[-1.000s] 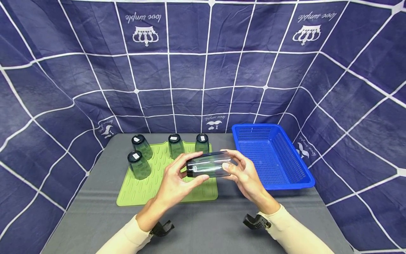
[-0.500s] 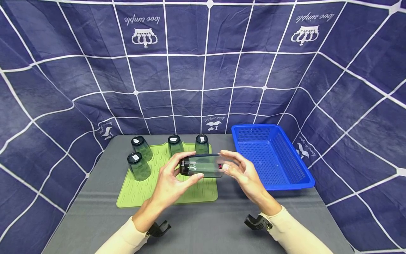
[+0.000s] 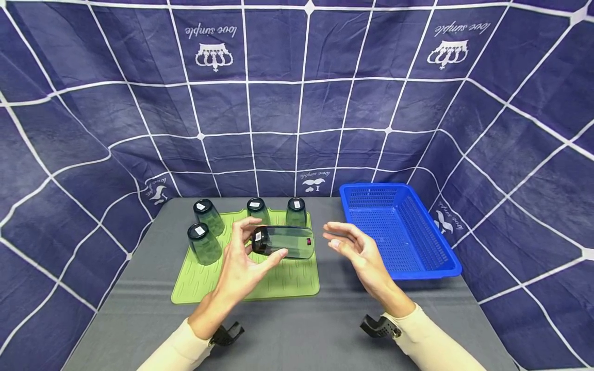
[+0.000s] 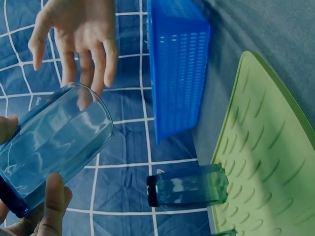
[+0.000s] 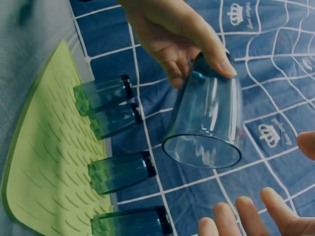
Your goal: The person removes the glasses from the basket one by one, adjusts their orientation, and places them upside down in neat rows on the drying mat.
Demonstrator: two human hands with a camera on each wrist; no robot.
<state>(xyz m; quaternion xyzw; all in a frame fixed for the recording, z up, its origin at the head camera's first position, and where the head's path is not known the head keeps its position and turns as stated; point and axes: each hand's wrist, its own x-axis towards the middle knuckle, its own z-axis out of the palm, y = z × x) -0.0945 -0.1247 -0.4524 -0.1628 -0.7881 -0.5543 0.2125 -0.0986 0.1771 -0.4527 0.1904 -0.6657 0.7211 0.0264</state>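
Note:
A tinted drinking glass point(image 3: 289, 242) lies sideways in the air over the green mat, a small red label near its mouth. My left hand point(image 3: 237, 273) grips it round the dark base end, thumb in front and fingers behind. The glass's mouth points right, toward my right hand point(image 3: 363, 257). That hand has loosely bent fingers and holds nothing. In the left wrist view, the right hand's fingers hang just beyond the glass rim point(image 4: 107, 110). The right wrist view shows the glass point(image 5: 209, 105) mouth down toward the camera, apart from the right fingertips.
Several matching glasses point(image 3: 204, 243) stand upside down on the green drying mat point(image 3: 199, 288), along its left and back edges. At the right is a blue plastic basket point(image 3: 399, 273) with perforated walls. A patterned blue cloth point(image 3: 278, 103) hangs behind the grey table.
The right hand has let go of the glass's mouth end. My left hand has drawn the glass to the left, opening a gap between it and the right fingers.

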